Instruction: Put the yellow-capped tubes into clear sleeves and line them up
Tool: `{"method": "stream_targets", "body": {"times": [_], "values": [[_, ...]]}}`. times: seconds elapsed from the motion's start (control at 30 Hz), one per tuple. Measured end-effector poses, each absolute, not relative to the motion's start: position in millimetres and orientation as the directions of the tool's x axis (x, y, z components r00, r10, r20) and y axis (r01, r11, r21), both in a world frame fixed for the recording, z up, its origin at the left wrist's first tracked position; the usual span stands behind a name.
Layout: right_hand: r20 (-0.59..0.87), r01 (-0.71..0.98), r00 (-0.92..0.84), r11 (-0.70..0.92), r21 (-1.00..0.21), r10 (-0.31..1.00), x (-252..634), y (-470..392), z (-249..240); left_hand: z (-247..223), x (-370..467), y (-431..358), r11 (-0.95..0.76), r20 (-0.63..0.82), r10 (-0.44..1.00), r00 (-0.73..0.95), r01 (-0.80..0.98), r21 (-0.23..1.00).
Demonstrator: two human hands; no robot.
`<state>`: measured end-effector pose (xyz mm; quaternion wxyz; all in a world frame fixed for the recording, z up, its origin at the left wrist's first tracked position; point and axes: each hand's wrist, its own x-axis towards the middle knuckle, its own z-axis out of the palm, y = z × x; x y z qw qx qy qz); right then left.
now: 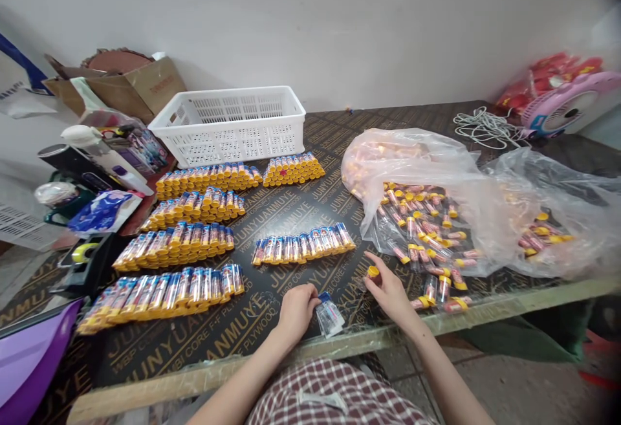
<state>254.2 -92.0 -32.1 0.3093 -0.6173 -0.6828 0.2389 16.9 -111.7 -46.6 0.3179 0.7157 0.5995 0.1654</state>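
My left hand (297, 312) is closed, its fingertips pinching the top of some clear printed plastic sleeves (331, 319) that lie on the table near its front edge. My right hand (391, 292) grips a small tube (373, 272) between thumb and fingers; only its yellow cap shows clearly. Beyond the hands, a row of blue-and-yellow wrapped tubes (305, 246) lies side by side. To the right of my right hand, loose pink tubes with yellow caps (444, 289) spill from a translucent plastic bag (412, 147).
Stacked rows of wrapped tubes (165, 292) fill the table's left side, with a white plastic basket (237, 143) behind them. A tape dispenser (85, 260) stands far left. Another plastic bag (572, 198), a coiled white cord (488, 129) and a pink fan (567, 111) are at right.
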Motion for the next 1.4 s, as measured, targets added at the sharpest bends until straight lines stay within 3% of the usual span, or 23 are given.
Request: {"method": "stream_targets", "body": {"times": [0.2, 0.3, 0.43, 0.53, 0.67, 0.87, 1.2, 1.4], "values": [[0.082, 0.565, -0.037, 0.089, -0.821, 0.996, 236.7, -93.1, -27.0, -43.7, 15.3, -111.7, -0.068, -0.132, 0.969, 0.211, 0.735, 0.674], [0.099, 0.548, -0.005, 0.086, -0.832, 0.995, 237.4, -95.0, -31.3, -43.2, 16.0, -110.2, -0.010, -0.117, 0.980, 0.160, 0.628, 0.778], [0.125, 0.442, -0.005, 0.114, -0.890, 0.992, 235.8, -102.1, -25.6, -37.7, 17.2, -102.6, 0.320, -0.334, 0.937, 0.106, 0.127, 0.939], [0.147, 0.356, -0.019, 0.144, -0.923, 0.989, 228.2, -110.9, -14.5, -28.4, 16.5, -94.6, 0.463, -0.456, 0.886, 0.088, -0.226, 0.857], [0.201, 0.316, -0.029, 0.200, -0.928, 0.979, 214.5, -123.5, -2.7, -17.7, 14.4, -85.4, 0.452, -0.481, 0.876, 0.033, -0.403, 0.796], [0.292, 0.379, -0.026, 0.279, -0.882, 0.956, 203.4, -134.3, 0.9, -18.5, 11.7, -77.4, 0.429, -0.535, 0.844, -0.042, -0.544, 0.721], [0.410, 0.479, -0.050, 0.383, -0.790, 0.911, 197.3, -136.9, 4.1, -18.8, 10.5, -76.9, 0.359, -0.526, 0.834, -0.164, -0.563, 0.745], [0.330, 0.427, -0.188, 0.380, -0.821, 0.925, 194.0, -137.5, 2.8, -19.3, 14.9, -81.2, 0.333, -0.461, 0.871, -0.168, -0.489, 0.807]]}}
